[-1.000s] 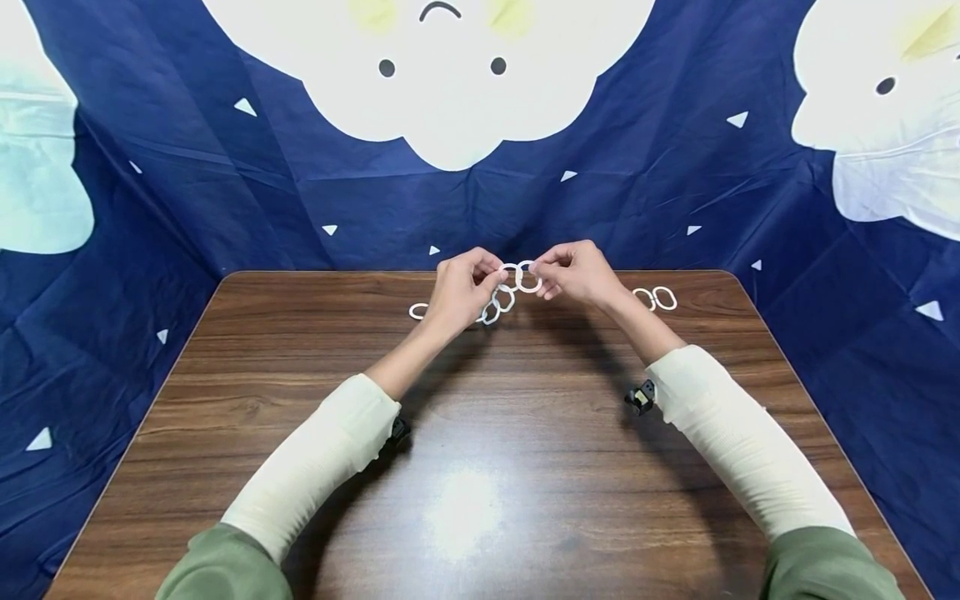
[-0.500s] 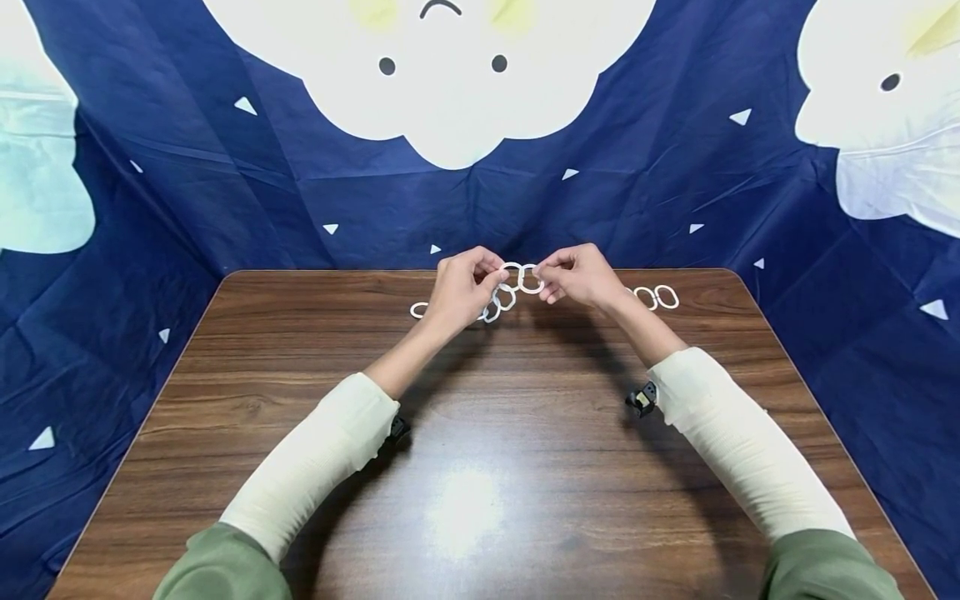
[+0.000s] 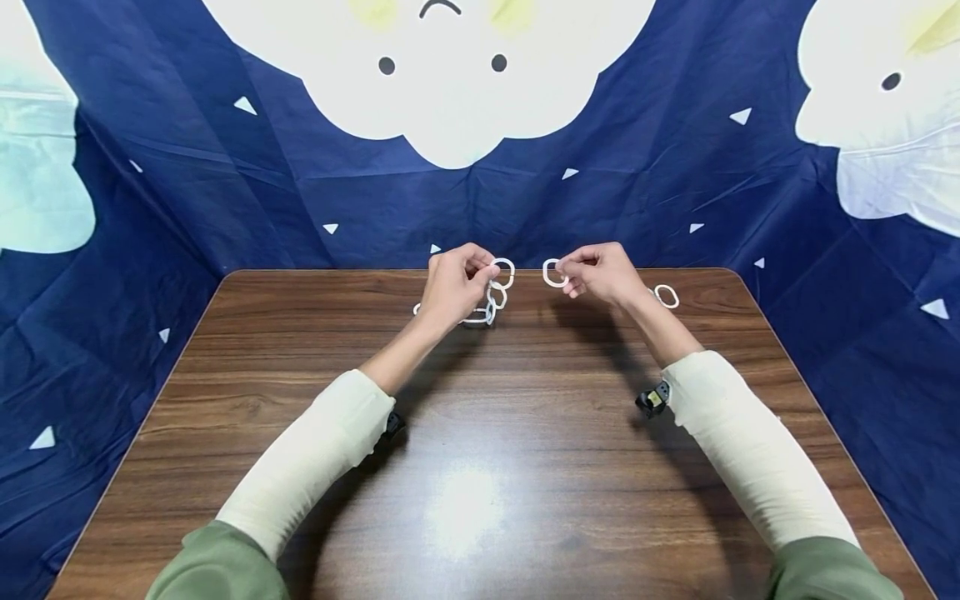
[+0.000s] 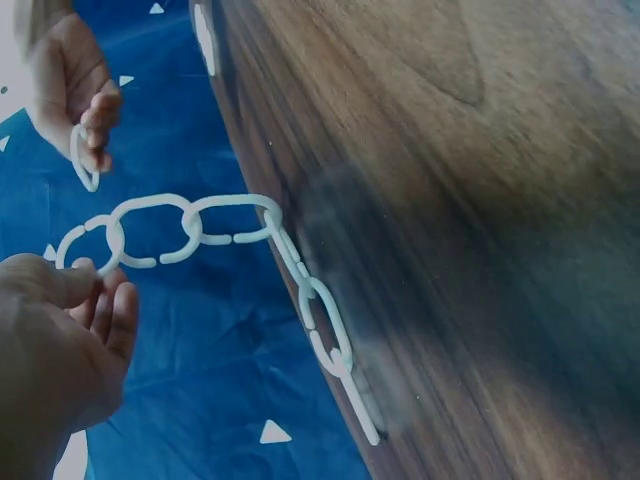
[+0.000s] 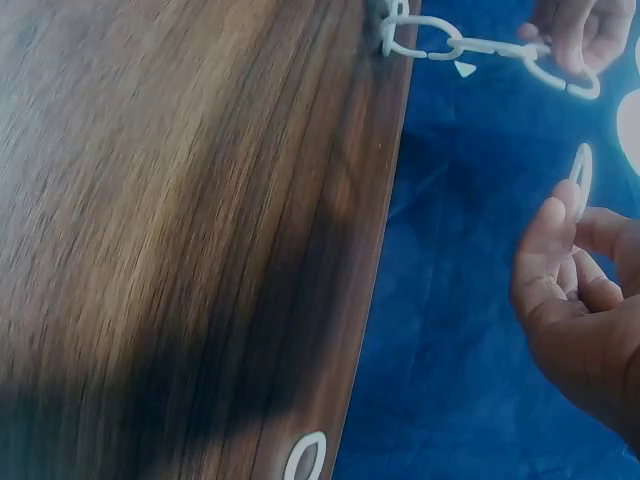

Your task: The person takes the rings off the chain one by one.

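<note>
A chain of several white plastic links (image 4: 225, 199) hangs from my left hand (image 3: 452, 287), thumb and fingers pinching its end link. In the left wrist view the chain runs down onto the tabletop, its last links lying near the far edge. To the right, my right hand (image 3: 606, 272) pinches one loose white link (image 5: 585, 168) between thumb and fingertips. That link stands upright, apart from the chain, with a gap between the two hands. Small breaks show in the sides of several chain links.
Another white link (image 3: 676, 296) lies on the brown wooden table (image 3: 480, 417), right of my right wrist and partly behind it. Behind the table's far edge hangs a dark blue cloth (image 3: 375, 200) with white cloud shapes.
My right hand has moved right with its link, which overlapped the chain's end link before and is now apart from it. The left hand has shifted slightly left with the chain.
</note>
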`<state>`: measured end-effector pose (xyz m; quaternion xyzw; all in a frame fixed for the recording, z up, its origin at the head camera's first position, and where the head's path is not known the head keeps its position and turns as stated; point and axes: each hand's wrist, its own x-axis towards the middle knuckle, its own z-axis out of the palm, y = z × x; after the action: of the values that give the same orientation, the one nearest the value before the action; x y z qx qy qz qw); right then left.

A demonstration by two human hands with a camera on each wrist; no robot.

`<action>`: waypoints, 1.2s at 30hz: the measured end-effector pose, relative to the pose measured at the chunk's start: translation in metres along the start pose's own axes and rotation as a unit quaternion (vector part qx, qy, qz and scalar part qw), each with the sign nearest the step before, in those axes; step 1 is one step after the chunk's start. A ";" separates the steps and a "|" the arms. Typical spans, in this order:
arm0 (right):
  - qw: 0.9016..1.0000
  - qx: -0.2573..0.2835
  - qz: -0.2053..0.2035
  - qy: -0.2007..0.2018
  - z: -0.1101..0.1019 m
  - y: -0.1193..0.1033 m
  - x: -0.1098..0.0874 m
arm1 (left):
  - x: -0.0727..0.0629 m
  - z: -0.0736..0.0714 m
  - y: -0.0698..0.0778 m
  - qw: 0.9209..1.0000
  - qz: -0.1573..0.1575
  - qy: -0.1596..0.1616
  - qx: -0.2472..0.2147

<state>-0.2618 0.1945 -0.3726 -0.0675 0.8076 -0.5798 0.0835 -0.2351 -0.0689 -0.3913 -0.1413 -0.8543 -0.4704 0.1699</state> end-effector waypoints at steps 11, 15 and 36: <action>0.998 -0.062 0.018 0.018 -0.020 0.007 -0.006 | 0.005 -0.001 0.009 0.999 0.012 -0.030 -0.012; 0.995 -0.087 0.041 0.015 -0.029 0.014 -0.007 | 0.005 -0.001 0.012 0.999 0.011 -0.037 -0.013; 0.977 -0.197 0.058 0.059 -0.047 0.078 0.001 | 0.004 0.004 0.012 0.999 0.014 -0.044 -0.018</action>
<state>-0.2742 0.2626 -0.4317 -0.0013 0.9120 -0.4067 0.0542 -0.2345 -0.0585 -0.3824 -0.1765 -0.8504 -0.4765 0.1363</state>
